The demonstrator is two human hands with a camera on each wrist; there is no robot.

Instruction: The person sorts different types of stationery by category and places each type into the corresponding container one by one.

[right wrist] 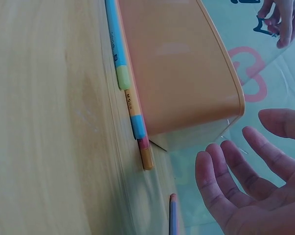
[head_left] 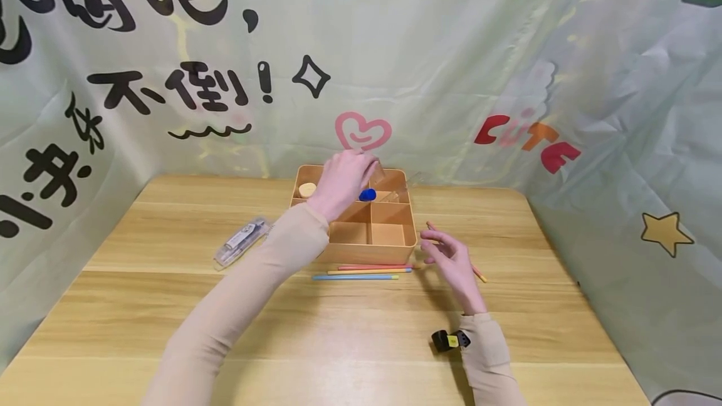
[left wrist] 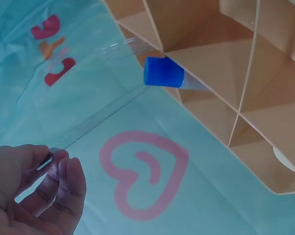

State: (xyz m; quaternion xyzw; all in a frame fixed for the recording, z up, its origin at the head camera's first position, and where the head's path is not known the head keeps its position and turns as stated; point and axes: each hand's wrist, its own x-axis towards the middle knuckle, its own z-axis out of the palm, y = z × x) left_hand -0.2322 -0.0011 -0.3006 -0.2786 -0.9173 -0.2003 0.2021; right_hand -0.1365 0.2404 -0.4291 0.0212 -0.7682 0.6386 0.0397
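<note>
The left hand [head_left: 344, 182] is positioned above the rear row of a tan, rectangular plastic organizer [head_left: 366, 255] with divided compartments. Its thumb and fingertips pinch a long, transparent plastic strip [left wrist: 101, 117], which extends toward a blue cylindrical cap [head_left: 367, 195] in the rear row; contact between strip and cap cannot be determined. The right hand [head_left: 451, 265] is spread, holding nothing, just beside the organizer's right front corner.

Along the organizer's front wall lie a light-blue pen [head_left: 355, 277], a yellow pen with a blue end section [right wrist: 132, 107] and a pinkish-red pen [head_left: 375, 267]. The yellow barrel's marking appears to read "M&G"; the light-blue barrel's lettering is too small to read. A transparent plastic case [head_left: 242, 244], left of the organizer, carries an illegible white label. The pale fabric backdrop [head_left: 440, 67] bears "CUTE" in coloured letters and "不倒!" in black.
</note>
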